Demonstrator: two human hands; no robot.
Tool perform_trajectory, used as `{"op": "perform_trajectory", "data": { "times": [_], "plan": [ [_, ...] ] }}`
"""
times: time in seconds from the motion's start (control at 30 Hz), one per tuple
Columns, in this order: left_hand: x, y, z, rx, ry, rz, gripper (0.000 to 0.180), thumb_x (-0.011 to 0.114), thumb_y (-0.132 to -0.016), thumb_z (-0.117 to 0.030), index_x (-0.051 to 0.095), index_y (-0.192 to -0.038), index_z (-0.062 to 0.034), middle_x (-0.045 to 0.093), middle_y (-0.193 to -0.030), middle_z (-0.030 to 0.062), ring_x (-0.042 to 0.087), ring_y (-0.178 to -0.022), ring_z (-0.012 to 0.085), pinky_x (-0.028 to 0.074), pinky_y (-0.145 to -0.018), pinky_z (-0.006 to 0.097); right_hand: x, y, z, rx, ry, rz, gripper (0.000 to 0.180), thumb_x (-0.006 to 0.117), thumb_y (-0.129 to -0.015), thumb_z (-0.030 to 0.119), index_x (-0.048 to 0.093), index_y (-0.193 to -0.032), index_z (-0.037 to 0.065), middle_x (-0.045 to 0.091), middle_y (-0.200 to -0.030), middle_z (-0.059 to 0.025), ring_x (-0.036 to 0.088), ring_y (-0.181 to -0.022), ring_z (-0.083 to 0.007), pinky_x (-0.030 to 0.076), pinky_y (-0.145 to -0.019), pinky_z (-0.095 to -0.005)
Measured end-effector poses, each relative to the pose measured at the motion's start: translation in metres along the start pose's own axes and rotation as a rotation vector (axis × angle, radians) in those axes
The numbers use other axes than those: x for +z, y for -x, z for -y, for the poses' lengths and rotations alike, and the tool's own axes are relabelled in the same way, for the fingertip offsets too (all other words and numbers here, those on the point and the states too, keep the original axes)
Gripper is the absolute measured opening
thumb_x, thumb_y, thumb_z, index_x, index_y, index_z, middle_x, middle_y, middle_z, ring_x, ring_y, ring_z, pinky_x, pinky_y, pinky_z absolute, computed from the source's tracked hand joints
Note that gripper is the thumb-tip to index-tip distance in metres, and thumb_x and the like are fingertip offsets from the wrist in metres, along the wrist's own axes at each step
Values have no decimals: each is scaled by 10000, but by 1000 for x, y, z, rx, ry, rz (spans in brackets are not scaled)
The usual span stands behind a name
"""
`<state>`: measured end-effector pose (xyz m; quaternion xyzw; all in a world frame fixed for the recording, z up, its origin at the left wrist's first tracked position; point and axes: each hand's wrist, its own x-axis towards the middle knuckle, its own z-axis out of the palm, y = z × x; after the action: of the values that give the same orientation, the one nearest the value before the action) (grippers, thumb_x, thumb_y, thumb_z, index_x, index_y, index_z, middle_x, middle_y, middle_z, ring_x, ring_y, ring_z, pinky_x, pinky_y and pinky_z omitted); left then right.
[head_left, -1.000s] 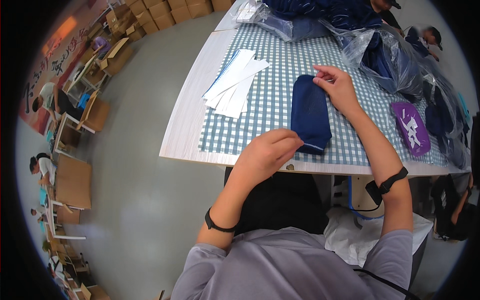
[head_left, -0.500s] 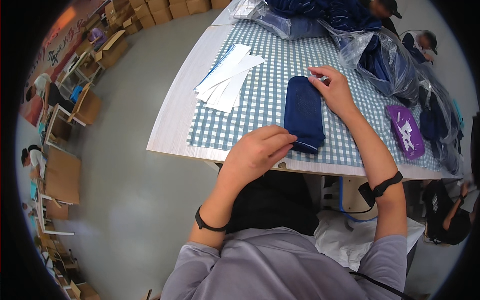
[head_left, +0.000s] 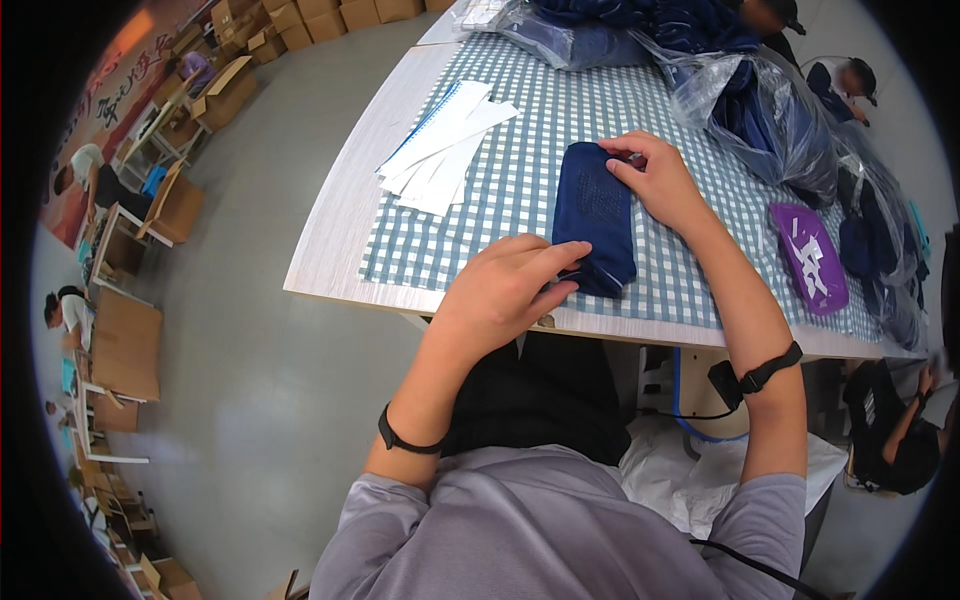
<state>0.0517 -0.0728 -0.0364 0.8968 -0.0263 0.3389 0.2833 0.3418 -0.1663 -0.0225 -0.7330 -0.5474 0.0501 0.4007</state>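
Note:
A navy folded fabric piece, narrow and dotted with a small pattern on its upper face, lies on the checked cloth in front of me. My left hand pinches its near left corner between thumb and forefinger. At the far right corner, my right hand has its fingertips and thumb closed on the fabric's edge. Left of the fabric, white paper strips lie fanned out, one with a blue edge.
A blue-and-white checked cloth covers most of the pale table. Toward the right edge sits a purple tray with white scraps. Clear plastic bags of navy garments crowd the far right side. Cardboard boxes and other people are farther off.
The fabric and table sit slightly farther left and up in view. My right hand's fingers have come onto the fabric's far corner; my left hand keeps to the near corner.

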Motion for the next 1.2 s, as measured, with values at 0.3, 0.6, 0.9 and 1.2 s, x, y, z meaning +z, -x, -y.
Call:
{"op": "perform_trajectory", "data": {
  "times": [0.3,0.6,0.9,1.2],
  "plan": [
    [7,8,-4,195,-50,-46,289,831,-804,-4,760,-1076,-69,758,-984,63,737,-934,280,587,-825,411,1,0,1,-3,29,11,290,749,-997,126,801,-1274,57,760,-1209,-126,734,-1098,-285,579,-995,-391],
    [13,3,-5,179,-64,7,250,836,-783,-23,795,-1027,-54,772,-1048,55,728,-990,259,576,-845,384,3,-1,-2,-34,76,8,256,734,-1021,91,800,-1266,59,736,-1217,-69,700,-1056,-217,559,-944,-329],
    [13,15,-9,305,-76,-57,287,870,-779,-11,823,-1058,-57,796,-1055,59,749,-992,250,581,-826,367,6,5,5,-374,299,-90,207,750,-997,86,799,-1193,44,734,-1194,-106,709,-1098,-309,571,-1000,-405],
    [6,-13,-17,87,23,-162,279,842,-815,64,804,-1077,-24,776,-1128,110,752,-1014,287,599,-835,371,6,9,16,-311,114,86,202,777,-973,83,801,-1171,50,763,-1121,-97,715,-1098,-293,563,-997,-399]
  ]
}}
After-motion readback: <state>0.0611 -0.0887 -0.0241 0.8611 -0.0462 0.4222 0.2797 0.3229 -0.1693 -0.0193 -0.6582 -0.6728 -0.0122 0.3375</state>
